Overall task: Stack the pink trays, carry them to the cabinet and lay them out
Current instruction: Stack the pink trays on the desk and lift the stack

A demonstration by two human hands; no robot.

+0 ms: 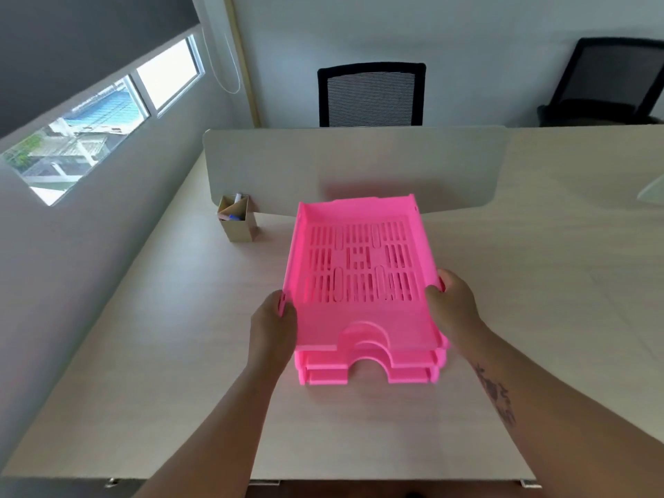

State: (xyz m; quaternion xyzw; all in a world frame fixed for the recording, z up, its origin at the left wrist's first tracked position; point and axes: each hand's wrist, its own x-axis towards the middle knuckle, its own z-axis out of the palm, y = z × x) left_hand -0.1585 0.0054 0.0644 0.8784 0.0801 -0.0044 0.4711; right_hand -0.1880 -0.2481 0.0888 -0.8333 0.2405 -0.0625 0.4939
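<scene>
A stack of pink plastic trays [359,267] sits in the middle of the pale desk [161,336], slotted bottoms facing up at me and the cut-out fronts toward me. Three front lips show one under another at the near end. My left hand [273,325] grips the left side wall of the top tray near its front corner. My right hand [452,303] grips the right side wall opposite. The top tray looks slightly tilted, its near end raised over the lower ones. No cabinet is in view.
A grey divider panel [355,167] stands across the desk just behind the trays. A small cardboard pen holder [237,221] sits left of them by the panel. Two black mesh chairs [370,95] stand beyond the desk. A wall with a window runs along the left.
</scene>
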